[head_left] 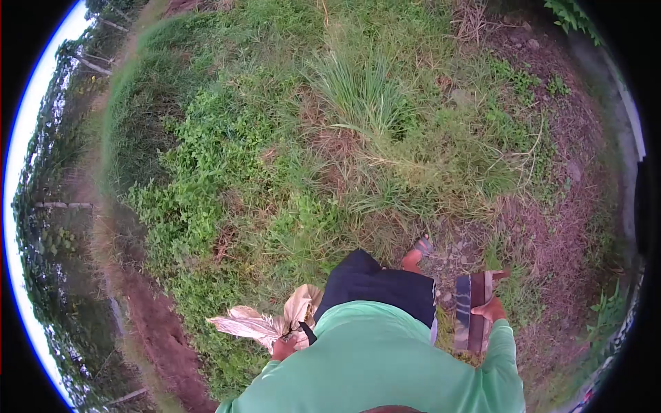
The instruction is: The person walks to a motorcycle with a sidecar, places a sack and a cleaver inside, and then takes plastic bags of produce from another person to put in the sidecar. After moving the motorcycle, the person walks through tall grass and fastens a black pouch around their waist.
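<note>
My left hand (284, 347) is closed around the gathered edge of a pale, crumpled sack (251, 325), which hangs out beside my left hip. A black strap-like piece (308, 334) shows close to that hand. On my other side, my right hand (492, 311) grips a flat, board-like item with dark, grey and brown strips (475, 323). A brown end (500, 274) sticks out from its top. Its exact kind I cannot make out. The board-like item is held upright beside my right leg, apart from the sack.
Tall grass (365, 93) and leafy weeds (200, 158) cover the ground ahead. One sandalled foot (421, 246) stands on stony soil (454, 255). Bare reddish earth (158, 323) runs along the left, with trees beyond. Dry brown ground (551, 186) and a grey strip (613, 124) lie to the right.
</note>
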Available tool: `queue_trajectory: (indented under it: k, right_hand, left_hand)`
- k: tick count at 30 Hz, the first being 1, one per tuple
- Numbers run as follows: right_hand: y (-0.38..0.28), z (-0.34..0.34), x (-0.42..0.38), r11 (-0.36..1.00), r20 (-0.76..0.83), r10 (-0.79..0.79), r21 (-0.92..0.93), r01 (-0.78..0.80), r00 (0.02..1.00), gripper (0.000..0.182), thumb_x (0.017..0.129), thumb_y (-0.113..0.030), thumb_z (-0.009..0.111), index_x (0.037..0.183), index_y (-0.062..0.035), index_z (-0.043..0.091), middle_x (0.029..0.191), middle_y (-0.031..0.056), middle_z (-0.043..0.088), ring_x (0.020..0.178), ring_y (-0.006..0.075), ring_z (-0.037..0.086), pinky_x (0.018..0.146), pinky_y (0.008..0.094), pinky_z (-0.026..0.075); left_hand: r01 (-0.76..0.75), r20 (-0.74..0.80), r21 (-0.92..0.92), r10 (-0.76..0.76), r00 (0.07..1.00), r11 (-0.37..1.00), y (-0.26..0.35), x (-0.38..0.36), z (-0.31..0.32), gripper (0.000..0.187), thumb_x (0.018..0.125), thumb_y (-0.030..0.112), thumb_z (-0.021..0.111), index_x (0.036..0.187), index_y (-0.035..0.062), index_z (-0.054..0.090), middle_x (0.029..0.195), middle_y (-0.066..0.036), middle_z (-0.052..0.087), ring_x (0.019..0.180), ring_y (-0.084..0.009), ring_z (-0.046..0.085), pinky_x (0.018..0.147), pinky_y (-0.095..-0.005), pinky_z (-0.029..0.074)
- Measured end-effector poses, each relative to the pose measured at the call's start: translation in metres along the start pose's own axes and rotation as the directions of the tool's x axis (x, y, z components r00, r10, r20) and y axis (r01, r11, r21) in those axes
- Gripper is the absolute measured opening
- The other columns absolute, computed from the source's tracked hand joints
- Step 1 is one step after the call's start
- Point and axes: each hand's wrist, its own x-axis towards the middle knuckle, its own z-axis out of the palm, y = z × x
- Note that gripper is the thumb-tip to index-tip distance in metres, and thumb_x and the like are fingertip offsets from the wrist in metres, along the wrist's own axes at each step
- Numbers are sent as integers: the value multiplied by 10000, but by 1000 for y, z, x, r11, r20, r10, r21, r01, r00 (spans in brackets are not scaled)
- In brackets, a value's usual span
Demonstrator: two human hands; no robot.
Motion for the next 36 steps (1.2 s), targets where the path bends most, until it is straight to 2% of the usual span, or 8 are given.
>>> queue_trajectory:
  k: [8, 11, 14, 18, 19, 24, 28, 36]
  right_hand:
    - [-196, -122, 33, 982, -156, -100, -175, 72, 983, 993, 484, -364, 977, 1264, 74, 545, 1220, 269, 653, 1171, 385, 633, 1007, 421, 519]
    - [-280, -146, 16, 976, -239, -146, -190, 101, 960, 986, 495, -374, 969, 1270, 68, 550, 1239, 260, 652, 1177, 379, 633, 1013, 419, 517]
    - [-339, -157, 17, 968, -277, -151, -238, 84, 949, 925, 499, -339, 966, 1243, 53, 581, 1212, 260, 666, 1150, 378, 649, 981, 423, 532]
    - [-404, -151, 22, 957, -204, -245, -209, 203, 948, 923, 510, -287, 964, 1278, 48, 578, 1177, 243, 692, 1105, 356, 677, 957, 423, 541]
    - [-417, -149, 21, 957, -184, -264, -172, 234, 947, 933, 512, -287, 964, 1290, 49, 573, 1177, 241, 694, 1104, 351, 679, 960, 422, 540]
    - [-516, -129, -37, 946, -237, -293, -215, 244, 926, 950, 505, -279, 973, 1289, 75, 568, 1172, 215, 704, 1079, 345, 688, 974, 402, 538]
    - [-505, -92, 19, 925, -16, -357, 131, 356, 934, 958, 548, -340, 956, 1285, 114, 545, 1227, 248, 670, 1140, 342, 659, 997, 399, 515]
    - [-517, -52, 2, 988, -71, -141, 46, 145, 987, 961, 576, -398, 939, 1286, 113, 540, 1264, 277, 636, 1193, 359, 627, 1016, 414, 499]
  left_hand:
    - [311, 74, -56, -307, 949, 949, 76, 96, -33, 766, 843, 545, 748, 1236, -97, 609, 1165, -246, 696, 1095, -384, 670, 930, -432, 515]
    - [76, -13, -93, -78, 997, 993, 48, 212, -10, 737, 836, 548, 748, 1132, -119, 640, 1108, -287, 697, 1086, -389, 674, 903, -456, 514]
    - [169, 117, -64, -161, 980, 984, 116, 228, -49, 785, 808, 595, 742, 1112, -121, 641, 1092, -301, 695, 1081, -405, 672, 918, -459, 512]
    - [-55, -169, -167, 26, 985, 984, 159, 257, -75, 810, 787, 613, 742, 1134, -111, 634, 1084, -308, 691, 1084, -435, 660, 944, -460, 511]
    - [20, -5, -148, -22, 1000, 989, 165, 277, -90, 795, 791, 610, 742, 1124, -105, 639, 1068, -310, 691, 1088, -438, 659, 942, -464, 511]
    - [-68, -103, -128, 55, 993, 989, 220, 298, -157, 774, 811, 589, 734, 1136, -106, 633, 1096, -324, 679, 1056, -457, 658, 924, -477, 511]
    - [-149, -94, -36, 145, 985, 988, 235, 334, -178, 766, 817, 581, 728, 1141, -107, 630, 1109, -320, 677, 1080, -459, 648, 935, -475, 504]
    - [-139, -36, -21, 138, 990, 990, 257, 375, -210, 775, 814, 557, 759, 1177, -113, 621, 1169, -299, 671, 1088, -398, 665, 938, -425, 510]
